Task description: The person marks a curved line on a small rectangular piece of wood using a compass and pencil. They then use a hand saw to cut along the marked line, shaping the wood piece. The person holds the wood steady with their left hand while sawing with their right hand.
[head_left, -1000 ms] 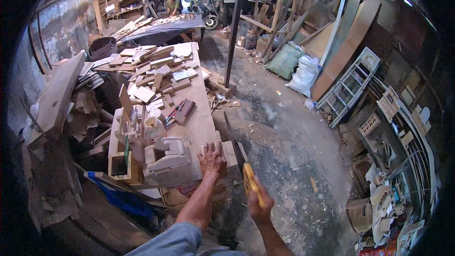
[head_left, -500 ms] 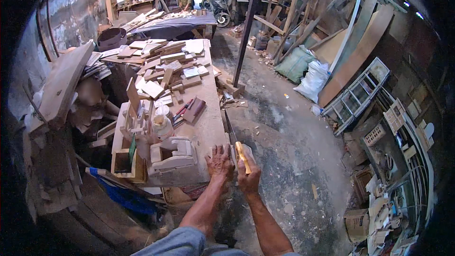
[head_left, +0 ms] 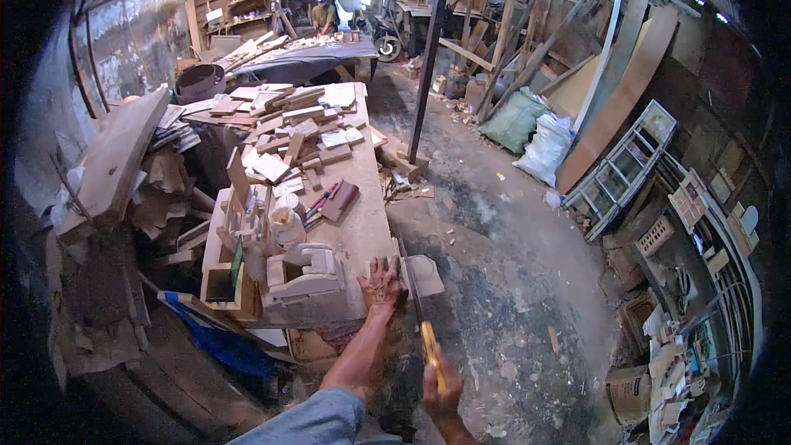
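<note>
My right hand [head_left: 442, 385] is closed around the yellow handle of a handsaw [head_left: 431, 348], low beyond the bench's front right corner. The saw's thin blade runs forward from the handle, across a pale piece of wood [head_left: 424, 276] that juts past the bench's right edge. My left hand [head_left: 381, 282] bears down on the wood at that edge, just left of the blade; its palm hides the part beneath. Left of this hand, on the workbench [head_left: 362, 222], sits a small wooden frame-like assembly [head_left: 305, 272].
A jar [head_left: 287, 227], red-handled tools and a brown block [head_left: 340, 200] lie farther up the bench, before a heap of wood offcuts [head_left: 288, 128]. A dark post [head_left: 428, 58] stands right of the bench. Another person [head_left: 324, 16] is at a far table. Sacks [head_left: 544, 148] and boards lean at right.
My right hand has drawn the saw back toward me, baring more of the blade and the jutting wood. My left hand keeps its place on the bench edge.
</note>
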A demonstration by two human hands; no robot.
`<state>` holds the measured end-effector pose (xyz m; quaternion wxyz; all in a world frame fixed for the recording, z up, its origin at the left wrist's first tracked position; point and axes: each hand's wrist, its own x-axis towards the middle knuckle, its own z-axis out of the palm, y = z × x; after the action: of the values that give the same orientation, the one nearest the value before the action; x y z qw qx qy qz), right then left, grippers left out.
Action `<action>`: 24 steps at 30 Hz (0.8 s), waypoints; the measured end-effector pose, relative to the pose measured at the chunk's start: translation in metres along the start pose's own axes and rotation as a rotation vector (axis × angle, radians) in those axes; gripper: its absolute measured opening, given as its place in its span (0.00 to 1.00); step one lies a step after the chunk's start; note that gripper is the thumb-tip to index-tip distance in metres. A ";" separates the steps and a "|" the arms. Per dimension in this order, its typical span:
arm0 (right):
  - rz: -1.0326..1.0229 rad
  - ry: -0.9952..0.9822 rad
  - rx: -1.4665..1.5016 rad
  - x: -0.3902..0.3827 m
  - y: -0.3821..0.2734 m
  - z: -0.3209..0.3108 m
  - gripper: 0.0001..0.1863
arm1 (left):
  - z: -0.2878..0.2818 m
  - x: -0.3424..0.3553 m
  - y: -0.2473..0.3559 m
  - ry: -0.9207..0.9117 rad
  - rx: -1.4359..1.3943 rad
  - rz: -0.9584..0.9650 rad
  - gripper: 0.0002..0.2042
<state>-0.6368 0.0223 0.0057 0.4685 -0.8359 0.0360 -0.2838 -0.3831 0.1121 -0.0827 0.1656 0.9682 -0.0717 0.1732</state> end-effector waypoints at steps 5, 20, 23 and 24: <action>0.212 -0.131 0.051 -0.074 0.001 -0.049 0.27 | -0.032 0.000 0.003 -0.027 0.049 -0.018 0.23; 0.281 0.023 0.058 -0.099 -0.007 -0.105 0.27 | -0.026 -0.005 0.010 -0.021 0.030 -0.052 0.26; 0.268 0.057 0.072 -0.097 -0.006 -0.109 0.27 | -0.029 -0.001 0.006 -0.045 0.028 -0.051 0.25; 0.266 0.072 0.076 -0.097 -0.005 -0.111 0.27 | -0.030 0.000 0.008 -0.069 0.013 -0.052 0.25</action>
<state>-0.7755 -0.0281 0.0116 0.5315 -0.7948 0.1524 -0.2503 -0.3939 0.1153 -0.0539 0.1612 0.9762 -0.0512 0.1356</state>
